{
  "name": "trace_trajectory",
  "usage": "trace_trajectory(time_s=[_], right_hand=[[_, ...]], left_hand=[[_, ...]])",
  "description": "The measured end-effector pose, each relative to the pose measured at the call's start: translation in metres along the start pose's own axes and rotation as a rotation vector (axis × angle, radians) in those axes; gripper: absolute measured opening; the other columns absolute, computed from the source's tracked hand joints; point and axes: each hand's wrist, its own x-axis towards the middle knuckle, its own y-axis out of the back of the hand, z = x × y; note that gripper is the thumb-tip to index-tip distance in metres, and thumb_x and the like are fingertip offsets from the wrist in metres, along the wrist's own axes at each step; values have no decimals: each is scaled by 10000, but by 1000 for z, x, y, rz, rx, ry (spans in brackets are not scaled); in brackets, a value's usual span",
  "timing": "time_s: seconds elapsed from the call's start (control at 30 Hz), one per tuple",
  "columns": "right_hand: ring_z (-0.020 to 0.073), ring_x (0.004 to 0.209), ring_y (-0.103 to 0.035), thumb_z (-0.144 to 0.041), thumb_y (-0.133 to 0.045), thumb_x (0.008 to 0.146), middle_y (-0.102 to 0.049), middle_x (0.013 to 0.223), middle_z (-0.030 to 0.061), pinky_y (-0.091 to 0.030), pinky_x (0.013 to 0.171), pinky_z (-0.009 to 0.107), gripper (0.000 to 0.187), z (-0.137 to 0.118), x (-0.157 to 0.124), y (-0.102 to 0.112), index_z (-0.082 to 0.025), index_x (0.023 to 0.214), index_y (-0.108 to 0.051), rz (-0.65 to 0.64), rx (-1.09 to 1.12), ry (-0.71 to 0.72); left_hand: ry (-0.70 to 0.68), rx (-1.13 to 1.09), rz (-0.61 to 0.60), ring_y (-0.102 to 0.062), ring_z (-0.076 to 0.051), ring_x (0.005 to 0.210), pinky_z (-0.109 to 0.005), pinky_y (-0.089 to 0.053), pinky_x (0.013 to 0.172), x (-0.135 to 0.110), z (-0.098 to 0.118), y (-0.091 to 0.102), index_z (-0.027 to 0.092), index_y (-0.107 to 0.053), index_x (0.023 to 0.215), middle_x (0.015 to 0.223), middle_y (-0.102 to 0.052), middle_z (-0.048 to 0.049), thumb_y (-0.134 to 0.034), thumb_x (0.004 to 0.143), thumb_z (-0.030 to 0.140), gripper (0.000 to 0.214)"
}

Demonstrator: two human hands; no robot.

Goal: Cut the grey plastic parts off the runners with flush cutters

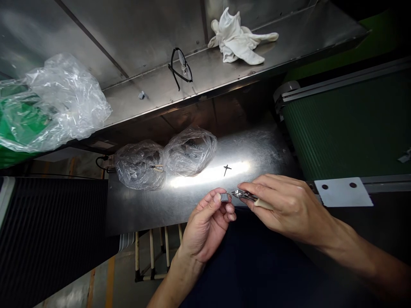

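Note:
Between thumb and fingers, my left hand (pixel 208 222) pinches a small grey ribbed block (pixel 224 197). My right hand (pixel 282 205) is wrapped around nippers (pixel 245 196) with a pale handle. Their metal tip points left, close to the block's right side; whether it touches the block I cannot tell. Beyond the hands, a thin dark cross-shaped piece (pixel 227 169) lies on the metal table (pixel 144 218).
Two clear plastic bags (pixel 139 164) sit at the table's back left. Glasses (pixel 181 68), a white glove (pixel 239 40) and a small grey piece (pixel 141 95) rest on the shelf (pixel 199 77). A green conveyor belt (pixel 349 124) stands at right, a dark ribbed belt (pixel 54 231) at left.

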Motion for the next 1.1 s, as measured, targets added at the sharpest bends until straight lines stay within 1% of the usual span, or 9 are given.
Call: trace_trajectory(time_s=[0.17,0.33,0.53,0.7,0.93,1.0,1.1], right_hand=[[196,803,-658,-151,-638,904,-699,894,50,-530,724,334,191,-2,0,-3,-125,1087,-689,-21,27,-5],[202,805,-652,-150,-642,900,-693,889,46,-520,739,348,191,-3,-1,-6,-137,1085,-687,-41,17,-4],[210,822,-651,-159,-643,899,-691,893,47,-509,761,357,181,-3,-1,-7,-147,1073,-690,-63,-26,-11],[210,821,-655,-169,-634,904,-696,899,51,-512,764,352,186,-3,-2,-6,-147,1080,-692,-75,-25,-23],[218,837,-671,-198,-614,928,-713,913,64,-531,767,358,187,-5,-2,-7,-142,1085,-697,-74,18,-46],[217,836,-677,-197,-617,927,-721,920,63,-540,764,359,190,-4,-2,-7,-145,1092,-696,-59,30,-58],[206,845,-685,-178,-625,919,-733,938,59,-553,765,349,198,-3,-2,-8,-158,1105,-689,2,103,-95]], left_hand=[[15,28,39,-646,-94,634,-193,-534,559,1,0,-1,110,-708,888,774,-679,-23,-717,878,218,109],[44,37,97,-662,-101,597,-182,-531,495,2,1,-2,121,-665,811,745,-686,-17,-745,854,246,155],[46,64,67,-670,-98,581,-174,-538,476,1,0,-4,114,-653,795,727,-692,-15,-725,874,264,184],[54,76,74,-672,-96,574,-168,-532,461,0,0,-4,115,-656,787,718,-700,-17,-712,883,255,178],[113,79,77,-639,-81,521,-160,-499,435,0,-1,-5,102,-671,776,688,-693,-19,-676,906,260,205],[114,84,78,-620,-75,507,-162,-485,435,0,-1,-6,105,-670,776,682,-684,-14,-684,900,268,205],[104,89,78,-598,-71,503,-172,-469,440,1,-2,-6,112,-660,778,698,-675,-9,-695,888,277,201]])
